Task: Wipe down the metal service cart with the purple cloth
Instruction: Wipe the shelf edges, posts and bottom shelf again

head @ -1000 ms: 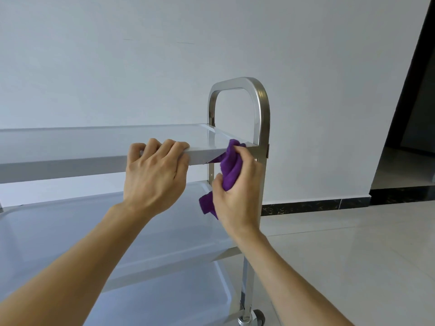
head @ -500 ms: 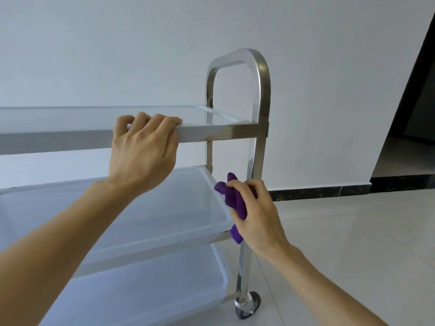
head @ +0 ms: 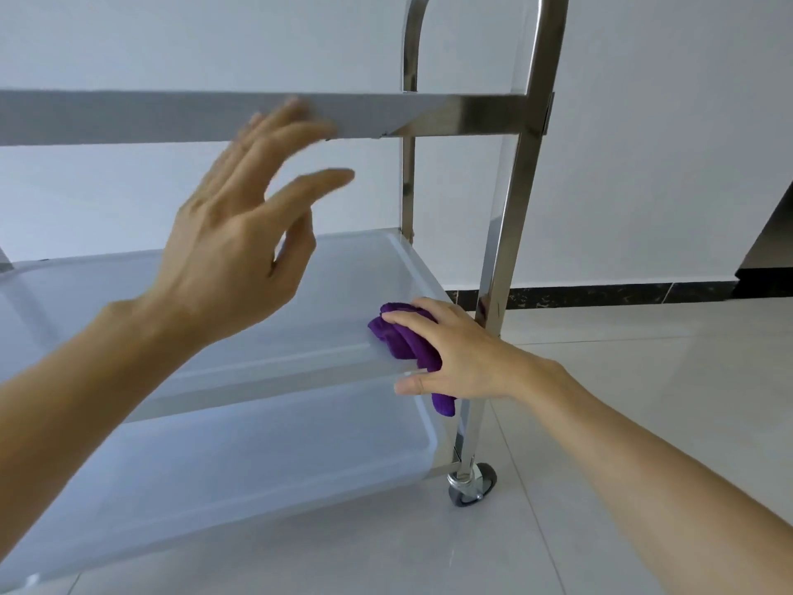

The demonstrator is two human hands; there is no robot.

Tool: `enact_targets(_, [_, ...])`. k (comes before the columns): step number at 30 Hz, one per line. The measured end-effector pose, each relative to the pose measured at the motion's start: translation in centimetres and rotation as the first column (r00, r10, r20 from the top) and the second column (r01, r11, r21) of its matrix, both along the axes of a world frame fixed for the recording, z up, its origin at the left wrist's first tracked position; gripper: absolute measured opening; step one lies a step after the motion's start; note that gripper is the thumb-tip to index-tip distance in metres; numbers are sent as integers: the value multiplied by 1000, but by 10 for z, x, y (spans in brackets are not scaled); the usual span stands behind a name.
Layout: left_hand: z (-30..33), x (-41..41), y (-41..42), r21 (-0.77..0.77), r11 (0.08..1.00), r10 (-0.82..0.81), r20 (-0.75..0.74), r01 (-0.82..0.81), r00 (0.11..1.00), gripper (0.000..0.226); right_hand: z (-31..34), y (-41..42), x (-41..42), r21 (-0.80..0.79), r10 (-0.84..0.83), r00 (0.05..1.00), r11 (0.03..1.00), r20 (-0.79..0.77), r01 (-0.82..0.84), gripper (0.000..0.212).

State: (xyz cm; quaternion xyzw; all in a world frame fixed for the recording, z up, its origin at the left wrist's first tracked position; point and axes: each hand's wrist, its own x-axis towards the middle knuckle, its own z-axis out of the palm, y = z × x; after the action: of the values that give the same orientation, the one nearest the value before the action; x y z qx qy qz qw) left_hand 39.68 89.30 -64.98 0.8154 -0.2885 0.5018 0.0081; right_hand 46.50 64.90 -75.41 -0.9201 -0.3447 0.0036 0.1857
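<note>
The metal service cart (head: 510, 199) has three shelves and an arched handle frame on its right end. My right hand (head: 455, 354) holds the bunched purple cloth (head: 407, 341) on the front right corner of the middle shelf (head: 300, 337), fingers over the cloth and thumb under the shelf's front edge. A tail of the cloth hangs below the rim. My left hand (head: 240, 246) hovers in front of the top shelf rim (head: 128, 118), blurred, fingers spread and holding nothing.
The bottom shelf (head: 257, 465) sits just above the pale tiled floor (head: 643, 380). A castor wheel (head: 472, 487) is under the front right post. A white wall with a dark skirting strip (head: 600, 294) stands behind; a dark doorway (head: 772, 234) opens at far right.
My right hand slid the cloth down the right post from the top shelf to the middle shelf corner. My left hand let go of the top shelf rim and opened. The camera tilted down.
</note>
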Motion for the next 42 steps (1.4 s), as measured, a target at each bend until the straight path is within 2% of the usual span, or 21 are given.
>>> enact_targets(2, [-30, -6, 10, 70, 998, 11, -149, -1, 989, 37, 8, -3, 3, -77, 16, 996, 997, -92, -23, 92])
enact_targets(4, [-58, -10, 25, 80, 994, 98, -352, -74, 931, 36, 18, -5, 8, -170, 28, 989, 984, -147, -54, 98])
enact_targets(7, [-91, -10, 50, 17, 965, 216, -615, -261, 758, 34, 23, -5, 14, -236, 41, 992, 969, -116, -68, 100])
enact_targets(10, [-114, -9, 65, -8, 899, 270, -775, -437, 571, 49, 11, -7, 13, -160, 31, 998, 986, -61, -40, 99])
enact_targets(12, [-126, -9, 65, 23, 879, 317, -775, -477, 546, 57, -4, -6, 6, -45, 19, 996, 999, 85, -15, 95])
enact_targets(15, [-131, -11, 59, -3, 861, 329, -760, -509, 560, 52, -24, 10, -9, 103, -114, 930, 991, 351, 82, 80])
enact_targets(17, [-131, -12, 57, -13, 857, 335, -746, -515, 576, 49, -33, 36, -19, 166, -216, 867, 974, 450, 156, 73])
enact_targets(20, [-130, -13, 57, -6, 860, 343, -734, -510, 587, 46, -37, 88, -33, 169, -195, 826, 978, 529, 123, 70])
enact_targets(23, [-130, -16, 60, 30, 867, 361, -727, -497, 585, 45, -38, 119, -40, 117, -114, 835, 991, 538, 60, 74])
enact_targets(26, [-129, -18, 63, 14, 870, 339, -743, -494, 577, 47, -33, 99, -36, 68, -52, 810, 998, 584, 15, 72])
enact_targets(31, [-130, -17, 62, 5, 877, 310, -769, -480, 559, 51, -28, 28, -21, 134, -186, 838, 982, 513, 136, 69])
enact_targets(36, [-132, -16, 60, -29, 876, 286, -773, -481, 567, 51, -29, 35, -26, 165, -253, 889, 965, 382, 204, 91])
enact_targets(40, [-130, -18, 62, -68, 876, 253, -779, -478, 574, 44, -25, 87, -40, 123, -98, 930, 991, 354, 57, 106])
enact_targets(42, [-125, -22, 64, -226, 855, 119, -791, -468, 600, 36, -20, 109, -48, 163, -22, 972, 987, 235, -17, 107])
